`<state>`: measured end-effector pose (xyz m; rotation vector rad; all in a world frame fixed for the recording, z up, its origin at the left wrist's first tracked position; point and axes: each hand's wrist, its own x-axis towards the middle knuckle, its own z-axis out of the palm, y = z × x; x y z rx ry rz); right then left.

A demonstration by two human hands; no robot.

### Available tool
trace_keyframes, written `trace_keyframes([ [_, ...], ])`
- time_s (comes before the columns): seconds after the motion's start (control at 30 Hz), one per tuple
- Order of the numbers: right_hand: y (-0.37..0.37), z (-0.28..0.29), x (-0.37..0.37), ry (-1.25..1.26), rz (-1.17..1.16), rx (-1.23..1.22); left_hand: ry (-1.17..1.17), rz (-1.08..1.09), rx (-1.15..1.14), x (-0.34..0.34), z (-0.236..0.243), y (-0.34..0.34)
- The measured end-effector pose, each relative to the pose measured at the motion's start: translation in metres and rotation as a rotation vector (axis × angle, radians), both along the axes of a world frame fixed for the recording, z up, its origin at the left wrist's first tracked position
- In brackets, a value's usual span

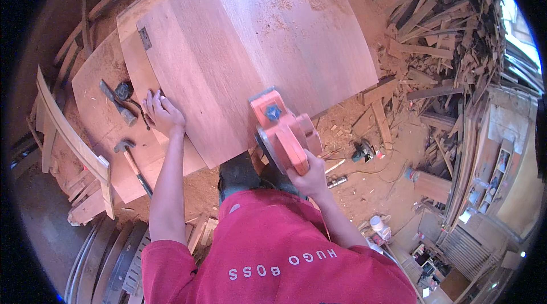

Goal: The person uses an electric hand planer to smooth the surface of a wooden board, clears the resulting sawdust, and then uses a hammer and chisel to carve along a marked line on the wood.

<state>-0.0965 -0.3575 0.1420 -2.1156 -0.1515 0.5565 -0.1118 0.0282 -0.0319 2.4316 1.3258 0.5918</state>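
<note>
My right hand (307,177) is wrapped round the rear handle of an orange-red electric planer (286,133) with a blue knob on its front. The planer sits at the near edge of a wide wooden panel (199,48) made of joined boards in several shades. Fingers stretched out, my left hand (162,113) lies on the panel's left edge and holds nothing. Close to its fingertips are a dark coiled item (123,90) and a chisel-like tool (115,101). A claw hammer (134,164) lies nearer to me on the boards beneath.
Curved wooden pieces (74,127) stand at the left. Sawdust covers the far part of the panel. A big heap of wood offcuts (456,25) fills the far right. On the floor at right lie a green power tool (363,150), its cord and a white container (377,224).
</note>
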Motion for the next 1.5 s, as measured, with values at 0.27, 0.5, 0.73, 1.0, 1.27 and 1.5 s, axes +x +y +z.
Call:
trace_keyframes([
  [0.27,0.113,-0.006,0.101,-0.097,-0.013,0.102,-0.025,-0.011,-0.025,-0.001,0.001,0.0],
  [0.5,0.215,-0.014,0.193,-0.146,-0.011,0.088,0.068,0.02,-0.03,0.002,0.01,-0.003],
  [0.73,0.3,-0.024,0.272,-0.239,0.008,0.109,0.01,-0.015,-0.05,0.005,0.023,-0.009],
  [1.0,0.364,-0.023,0.335,-0.303,0.091,0.042,0.02,-0.047,0.033,0.004,0.026,-0.009],
  [1.27,0.178,-0.03,0.147,-0.297,0.166,0.155,-0.037,0.004,-0.044,0.002,0.015,-0.007],
  [1.5,0.01,0.008,-0.055,0.052,-0.002,-0.004,-0.034,0.007,-0.012,-0.001,0.003,-0.003],
])
